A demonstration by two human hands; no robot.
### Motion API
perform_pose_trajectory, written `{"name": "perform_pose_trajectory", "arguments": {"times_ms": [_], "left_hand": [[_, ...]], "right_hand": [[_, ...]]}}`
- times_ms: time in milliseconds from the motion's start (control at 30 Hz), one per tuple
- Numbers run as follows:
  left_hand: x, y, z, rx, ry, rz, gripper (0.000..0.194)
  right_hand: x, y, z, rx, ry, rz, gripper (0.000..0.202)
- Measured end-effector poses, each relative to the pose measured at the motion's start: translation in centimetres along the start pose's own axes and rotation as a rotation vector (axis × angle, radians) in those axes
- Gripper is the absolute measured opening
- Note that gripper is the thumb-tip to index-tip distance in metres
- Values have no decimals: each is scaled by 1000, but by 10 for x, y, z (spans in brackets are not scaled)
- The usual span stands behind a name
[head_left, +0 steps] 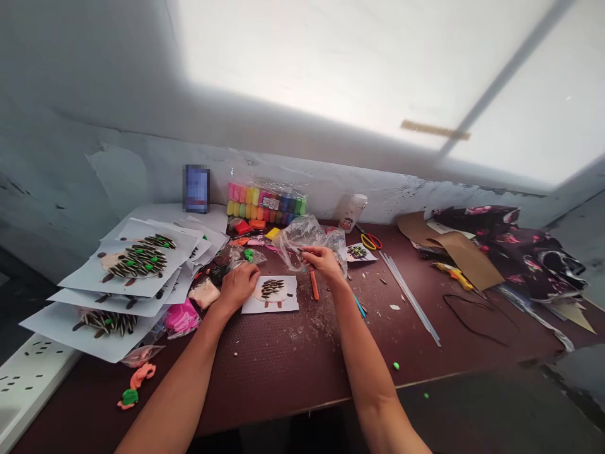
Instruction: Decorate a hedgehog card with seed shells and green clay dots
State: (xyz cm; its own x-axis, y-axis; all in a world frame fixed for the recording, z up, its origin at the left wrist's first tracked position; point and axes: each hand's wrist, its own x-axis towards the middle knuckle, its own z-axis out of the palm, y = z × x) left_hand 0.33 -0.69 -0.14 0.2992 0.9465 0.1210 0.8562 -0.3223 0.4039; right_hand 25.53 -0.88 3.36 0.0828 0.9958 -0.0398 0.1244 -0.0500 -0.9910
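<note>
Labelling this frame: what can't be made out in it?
Head view only:
- Right hand: what its fingertips pinch at the plastic bag is too small to tell.
- Left hand: palm down on the card; anything under it is hidden.
- Upright box at the wall: blurred.
- Bottle label: too small.

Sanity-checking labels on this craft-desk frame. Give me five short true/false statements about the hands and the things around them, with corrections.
1. The left hand rests on the left edge of the small white card with a seed-covered figure. True.
2. The right hand grips the scissors. False: the red and yellow scissors lie apart near the wall; the hand pinches something small at the clear plastic bag.
3. An orange stick lies right of the card. True.
4. The stack of finished sheets sits to the person's right. False: it is on the left.
5. The pack of coloured clay stands by the wall. True.
</note>
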Motion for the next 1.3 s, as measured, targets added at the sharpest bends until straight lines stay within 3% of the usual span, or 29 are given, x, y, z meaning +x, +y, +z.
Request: {"name": "perform_pose_trajectory", "arguments": {"times_ms": [133, 233, 333, 400, 533, 667, 867, 967, 1100, 1300], "left_hand": [[0, -1, 0, 6, -10, 1, 27], [1, -1, 0, 6, -10, 6, 26], [1, -1, 1, 5, -7, 9, 25], [1, -1, 1, 10, -8, 6, 25], [2, -1, 1, 12, -17, 2, 24], [2, -1, 1, -9, -16, 11, 24], [1, 1, -4, -8, -50, 7, 25], [1, 2, -6, -4, -56, 5, 25], [1, 2, -5, -2, -44, 8, 25], [2, 1, -1, 9, -42, 6, 25]], "right_hand": [[8, 6, 41, -17, -205, 101, 28], [17, 8, 57, -290, -174, 95, 21], [23, 5, 54, -757, 73, -8, 30], [23, 1, 45, -854, 135, -9, 36], [13, -6, 31, -1011, 52, -16, 45], [7, -18, 31, -1114, -35, -50, 51], [15, -40, 36, -1057, 155, -194, 45], [25, -45, 36, -1081, 186, -222, 52], [40, -41, 36, -1268, 163, -222, 60], [55, -20, 36, -1472, -17, -158, 43]]}}
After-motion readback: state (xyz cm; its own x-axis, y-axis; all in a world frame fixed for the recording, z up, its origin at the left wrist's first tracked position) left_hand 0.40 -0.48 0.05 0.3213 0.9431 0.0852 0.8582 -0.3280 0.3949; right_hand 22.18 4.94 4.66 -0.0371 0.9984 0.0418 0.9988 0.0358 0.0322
